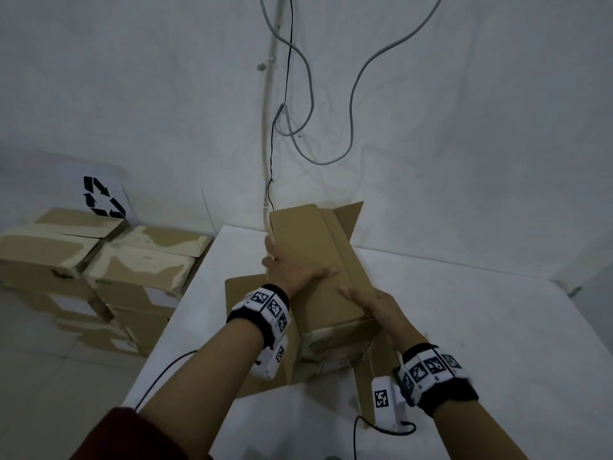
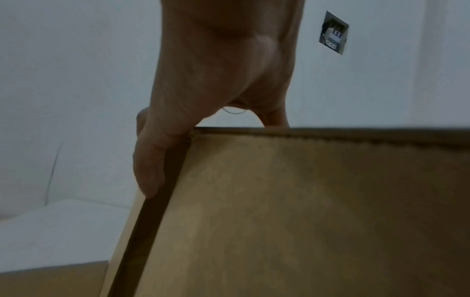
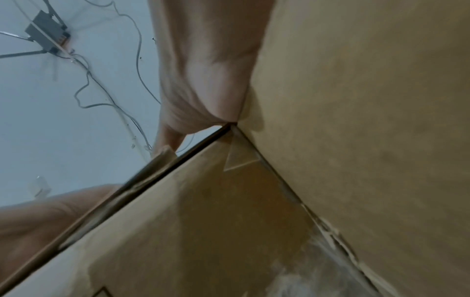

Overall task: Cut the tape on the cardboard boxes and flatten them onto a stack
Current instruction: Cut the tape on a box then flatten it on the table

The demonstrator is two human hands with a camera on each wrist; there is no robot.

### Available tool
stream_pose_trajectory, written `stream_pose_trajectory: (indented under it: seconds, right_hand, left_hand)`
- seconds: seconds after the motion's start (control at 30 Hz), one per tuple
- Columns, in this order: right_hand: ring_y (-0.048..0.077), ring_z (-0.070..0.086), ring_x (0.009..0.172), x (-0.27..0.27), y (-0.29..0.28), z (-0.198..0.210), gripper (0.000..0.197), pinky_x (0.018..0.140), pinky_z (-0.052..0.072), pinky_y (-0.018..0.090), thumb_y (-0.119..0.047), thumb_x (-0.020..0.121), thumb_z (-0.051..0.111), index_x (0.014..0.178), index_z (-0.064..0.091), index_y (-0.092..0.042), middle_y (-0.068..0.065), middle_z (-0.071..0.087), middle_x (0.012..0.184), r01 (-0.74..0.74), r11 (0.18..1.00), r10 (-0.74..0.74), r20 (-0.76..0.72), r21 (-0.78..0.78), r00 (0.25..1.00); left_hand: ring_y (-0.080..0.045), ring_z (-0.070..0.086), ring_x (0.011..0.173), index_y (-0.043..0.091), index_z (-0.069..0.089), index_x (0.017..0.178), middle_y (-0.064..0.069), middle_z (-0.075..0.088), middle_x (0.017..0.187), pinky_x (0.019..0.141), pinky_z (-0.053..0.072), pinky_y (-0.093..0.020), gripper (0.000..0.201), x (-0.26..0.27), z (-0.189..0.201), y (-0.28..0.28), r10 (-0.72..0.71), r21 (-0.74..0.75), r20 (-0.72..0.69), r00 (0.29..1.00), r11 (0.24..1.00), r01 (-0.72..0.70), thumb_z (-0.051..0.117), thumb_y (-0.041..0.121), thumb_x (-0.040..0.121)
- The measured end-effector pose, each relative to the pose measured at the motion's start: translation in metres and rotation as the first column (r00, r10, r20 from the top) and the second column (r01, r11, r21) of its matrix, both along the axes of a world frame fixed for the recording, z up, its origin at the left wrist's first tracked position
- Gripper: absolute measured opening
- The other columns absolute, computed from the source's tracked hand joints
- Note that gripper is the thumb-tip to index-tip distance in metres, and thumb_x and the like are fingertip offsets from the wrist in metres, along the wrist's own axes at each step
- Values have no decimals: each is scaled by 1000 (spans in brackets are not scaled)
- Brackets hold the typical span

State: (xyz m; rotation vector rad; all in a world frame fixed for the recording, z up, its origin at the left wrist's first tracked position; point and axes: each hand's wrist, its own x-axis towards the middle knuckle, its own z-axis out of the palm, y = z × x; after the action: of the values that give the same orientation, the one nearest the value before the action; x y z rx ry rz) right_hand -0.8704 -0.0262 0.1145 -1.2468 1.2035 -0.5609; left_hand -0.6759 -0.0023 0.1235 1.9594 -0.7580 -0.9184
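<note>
White counter (image 1: 464, 343) fills the lower frame, with the cardboard box (image 1: 318, 257) at its centre. Left hand (image 1: 292, 270) grips the box's upper left edge, thumb flat on top. Right hand (image 1: 374, 307) clasps its lower right corner.

Left hand (image 2: 216, 80) grips cardboard box (image 2: 305, 211) top corner, fingers (image 2: 147, 170) down its side edge; white wall (image 2: 63, 70) behind.

black recycling symbol (image 1: 103, 196) on white sheet (image 1: 122, 190) against wall, no legible words
</note>
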Motion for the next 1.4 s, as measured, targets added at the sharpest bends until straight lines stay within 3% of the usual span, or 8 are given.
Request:
stream_pose_trajectory:
  seconds: [0.3, 0.43, 0.53, 0.7, 0.83, 0.97, 1.13, 1.4]
  right_hand:
    - [19, 65, 105, -4, 0, -6, 94, 83, 52, 28, -57, 49, 87, 128, 61, -11, 2, 70, 115, 8, 999, -8, 19, -36, 1000]
    - [20, 66, 106, -2, -3, -7, 102, 89, 53, 31, -60, 43, 86, 129, 60, -12, 2, 70, 117, 29, 999, -27, 46, -39, 999]
    - [19, 65, 108, -2, -1, -7, 102, 87, 52, 28, -59, 45, 86, 131, 59, -13, 1, 68, 119, 28, 998, -25, 57, -49, 998]
    - [19, 65, 107, -5, 6, -5, 79, 86, 52, 29, -48, 66, 86, 131, 59, -12, 1, 69, 118, 22, 1000, -21, 65, -19, 998]
    - [20, 66, 105, -4, 3, -5, 88, 90, 52, 33, -54, 55, 88, 128, 61, -13, 1, 70, 116, 41, 999, -41, 31, -3, 999]
    - [21, 65, 106, -1, -2, -6, 99, 97, 51, 39, -61, 47, 88, 130, 60, -14, 0, 70, 117, 45, 999, -45, -8, -6, 999]
    - [18, 63, 103, 5, -2, -1, 76, 82, 51, 29, -45, 68, 84, 132, 59, -11, 3, 67, 118, 55, 998, -54, 22, -7, 998]
    - [10, 63, 93, 14, 11, -2, 72, 69, 47, 22, -57, 69, 80, 123, 62, -14, -2, 68, 112, 57, 994, -61, -42, -89, 997]
  left_hand:
    - [-26, 60, 86, 5, 62, 108, -14, 64, 99, 63, 55, -29, 68, 46, 15, -4, 101, -59, -758, 644, 973, -222, 45, 67, 83]
    - [-27, 59, 99, 9, 47, 126, -15, 59, 111, 77, 51, -37, 57, 49, 23, -10, 197, -87, -862, 466, 849, -520, 53, 50, 86]
    - [-26, 48, 124, 22, 22, 143, -9, 50, 135, 104, 40, -45, 58, 53, 21, -17, 370, -238, -716, 591, 666, -706, 52, 26, 94]
    - [-24, 31, 140, 24, -14, 152, -2, 26, 156, 116, 25, -46, 85, 55, 6, -15, -81, -324, -410, 908, 944, -62, 52, 28, 98]
    - [-28, 50, 125, 21, 8, 153, -7, 44, 143, 104, 42, -42, 114, 35, -17, 8, -195, -190, -411, 891, 974, 125, 78, 52, 70]
    - [-19, 63, 104, 12, 57, 125, -6, 65, 119, 93, 50, -31, 57, 21, -21, 32, -291, -281, -427, 856, 943, 180, 69, 47, 82]
    - [-5, 61, 74, 22, 70, 69, 10, 68, 70, 89, 46, -36, 47, 52, -20, 74, -206, -8, 105, 973, 978, 208, 52, 61, 87]
    - [-17, 60, 91, 12, 66, 103, -1, 67, 97, 85, 48, -32, 78, -6, 21, 98, -406, 160, 194, 893, 911, 380, 56, 81, 68]
